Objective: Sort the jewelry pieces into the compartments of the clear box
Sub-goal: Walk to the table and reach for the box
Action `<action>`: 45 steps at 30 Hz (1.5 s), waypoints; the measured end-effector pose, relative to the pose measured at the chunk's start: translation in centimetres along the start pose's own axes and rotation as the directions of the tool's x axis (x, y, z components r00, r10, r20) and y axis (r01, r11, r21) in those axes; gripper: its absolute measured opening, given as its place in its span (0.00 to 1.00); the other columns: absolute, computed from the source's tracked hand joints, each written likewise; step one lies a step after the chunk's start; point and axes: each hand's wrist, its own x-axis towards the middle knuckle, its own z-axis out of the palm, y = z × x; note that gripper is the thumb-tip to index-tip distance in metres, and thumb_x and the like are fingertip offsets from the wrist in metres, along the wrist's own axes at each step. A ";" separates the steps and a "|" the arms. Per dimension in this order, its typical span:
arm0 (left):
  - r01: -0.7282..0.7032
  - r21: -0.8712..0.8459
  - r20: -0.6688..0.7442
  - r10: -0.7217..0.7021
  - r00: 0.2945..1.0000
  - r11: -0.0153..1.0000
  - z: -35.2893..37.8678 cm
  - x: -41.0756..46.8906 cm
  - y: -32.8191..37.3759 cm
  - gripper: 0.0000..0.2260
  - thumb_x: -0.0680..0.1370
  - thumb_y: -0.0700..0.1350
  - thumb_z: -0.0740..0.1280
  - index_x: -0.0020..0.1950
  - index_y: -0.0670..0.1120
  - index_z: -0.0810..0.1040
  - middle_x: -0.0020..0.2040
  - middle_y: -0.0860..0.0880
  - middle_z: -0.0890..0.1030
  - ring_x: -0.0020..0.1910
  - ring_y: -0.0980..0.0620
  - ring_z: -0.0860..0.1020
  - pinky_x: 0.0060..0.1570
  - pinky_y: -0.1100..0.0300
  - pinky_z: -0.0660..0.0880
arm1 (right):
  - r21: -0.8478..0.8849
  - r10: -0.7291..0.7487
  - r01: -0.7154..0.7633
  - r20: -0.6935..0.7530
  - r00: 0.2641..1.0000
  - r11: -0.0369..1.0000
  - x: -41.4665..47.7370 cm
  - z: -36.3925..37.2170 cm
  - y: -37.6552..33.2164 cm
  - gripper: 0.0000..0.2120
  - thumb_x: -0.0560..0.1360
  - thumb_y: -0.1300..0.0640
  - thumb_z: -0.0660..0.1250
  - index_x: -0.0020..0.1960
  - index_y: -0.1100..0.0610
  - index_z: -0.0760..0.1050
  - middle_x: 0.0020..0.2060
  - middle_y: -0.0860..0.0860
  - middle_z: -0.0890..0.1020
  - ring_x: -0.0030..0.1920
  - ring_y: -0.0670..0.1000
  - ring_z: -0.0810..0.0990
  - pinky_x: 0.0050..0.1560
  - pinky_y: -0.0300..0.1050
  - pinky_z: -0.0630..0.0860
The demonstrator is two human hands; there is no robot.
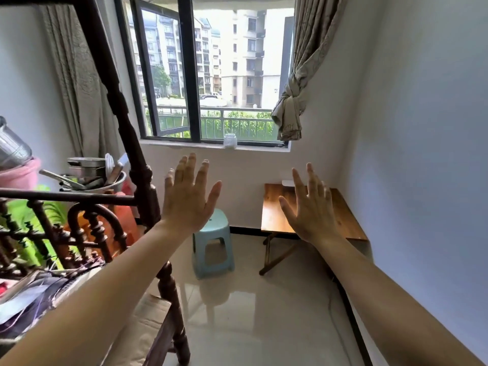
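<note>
two bare forearms, no sleeves; left hand (188, 199), right hand (313, 210) ringless

No readable text, label, brand, number or sign anywhere in view. Faint pale marking on the small clear glass jar (230, 140) on the windowsill, too small and blurred to read. Nothing legible on the flat brown cardboard sheet (144, 331) by the dark carved wooden bed frame (137, 165), nor on the pale blue plastic stool (213, 244), nor on the distant white apartment blocks (245, 56) beyond the window.
</note>
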 end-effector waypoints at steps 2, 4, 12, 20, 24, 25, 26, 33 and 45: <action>-0.026 0.006 0.023 0.026 0.999 1.000 3.0 3.6 -1.5 0.32 0.81 0.63 0.45 0.78 0.45 0.61 0.80 0.39 0.57 0.78 0.39 0.56 0.73 0.37 0.55 | -0.025 -0.004 0.004 0.002 1.000 1.000 3.2 2.6 0.4 0.37 0.80 0.35 0.51 0.81 0.50 0.45 0.81 0.57 0.43 0.80 0.61 0.51 0.74 0.61 0.49; -0.045 0.002 0.045 0.045 0.998 0.999 6.1 7.3 -2.7 0.32 0.81 0.62 0.46 0.79 0.45 0.59 0.80 0.39 0.55 0.78 0.38 0.55 0.74 0.37 0.54 | -0.024 0.022 -0.022 0.007 1.000 0.999 6.1 4.8 1.1 0.36 0.80 0.35 0.51 0.81 0.49 0.46 0.81 0.58 0.44 0.79 0.62 0.52 0.74 0.62 0.51; -0.061 -0.046 0.096 0.065 0.993 0.997 20.8 19.7 -5.1 0.31 0.81 0.63 0.46 0.80 0.47 0.53 0.81 0.41 0.48 0.80 0.40 0.49 0.75 0.38 0.48 | -0.010 0.092 -0.092 0.021 0.996 0.996 16.8 16.2 7.1 0.35 0.79 0.32 0.48 0.81 0.47 0.46 0.81 0.56 0.45 0.79 0.61 0.52 0.75 0.64 0.53; -0.075 -0.025 0.170 0.078 0.982 0.997 35.5 34.2 -6.4 0.31 0.82 0.61 0.48 0.80 0.46 0.54 0.81 0.40 0.49 0.80 0.40 0.49 0.75 0.37 0.49 | 0.010 0.138 -0.139 0.063 0.988 0.990 31.1 29.7 14.2 0.34 0.80 0.36 0.52 0.81 0.50 0.50 0.81 0.59 0.50 0.79 0.62 0.55 0.75 0.63 0.55; -0.060 -0.050 0.139 0.066 0.988 0.997 40.6 41.7 -7.2 0.30 0.82 0.60 0.50 0.80 0.45 0.56 0.81 0.40 0.51 0.80 0.40 0.50 0.75 0.38 0.50 | -0.002 0.126 -0.126 0.081 0.989 0.992 39.0 34.2 16.4 0.34 0.80 0.37 0.53 0.81 0.52 0.52 0.81 0.59 0.52 0.78 0.62 0.57 0.75 0.61 0.54; -0.051 -0.062 0.143 0.060 0.988 0.997 41.9 43.2 -7.4 0.30 0.82 0.60 0.50 0.80 0.46 0.56 0.81 0.40 0.51 0.80 0.40 0.50 0.75 0.38 0.50 | 0.000 0.130 -0.130 0.086 0.988 0.991 40.7 35.3 16.8 0.34 0.80 0.37 0.53 0.81 0.52 0.52 0.81 0.59 0.51 0.78 0.62 0.57 0.75 0.61 0.54; -0.050 -0.071 0.148 0.060 0.987 0.996 43.2 44.6 -7.7 0.30 0.82 0.60 0.51 0.80 0.46 0.56 0.81 0.40 0.51 0.80 0.40 0.50 0.75 0.38 0.50 | 0.000 0.126 -0.127 0.090 0.988 0.992 42.1 36.5 17.2 0.34 0.80 0.37 0.53 0.81 0.51 0.52 0.81 0.59 0.51 0.78 0.62 0.56 0.75 0.61 0.54; -0.114 -0.139 0.172 0.137 0.976 0.984 55.1 54.7 -10.1 0.30 0.82 0.60 0.52 0.80 0.46 0.55 0.81 0.40 0.50 0.80 0.41 0.48 0.75 0.38 0.50 | -0.048 0.147 -0.143 0.108 0.983 0.989 51.0 45.2 20.5 0.35 0.80 0.39 0.56 0.81 0.52 0.52 0.80 0.59 0.52 0.78 0.62 0.57 0.74 0.62 0.57; -0.374 -0.409 0.280 0.505 0.817 0.832 76.6 70.8 -5.4 0.32 0.81 0.63 0.46 0.81 0.47 0.51 0.81 0.41 0.49 0.80 0.42 0.46 0.77 0.40 0.48 | -0.264 0.610 -0.581 0.038 0.791 0.770 57.3 54.9 29.5 0.35 0.80 0.37 0.52 0.81 0.51 0.48 0.81 0.59 0.48 0.78 0.62 0.57 0.74 0.61 0.57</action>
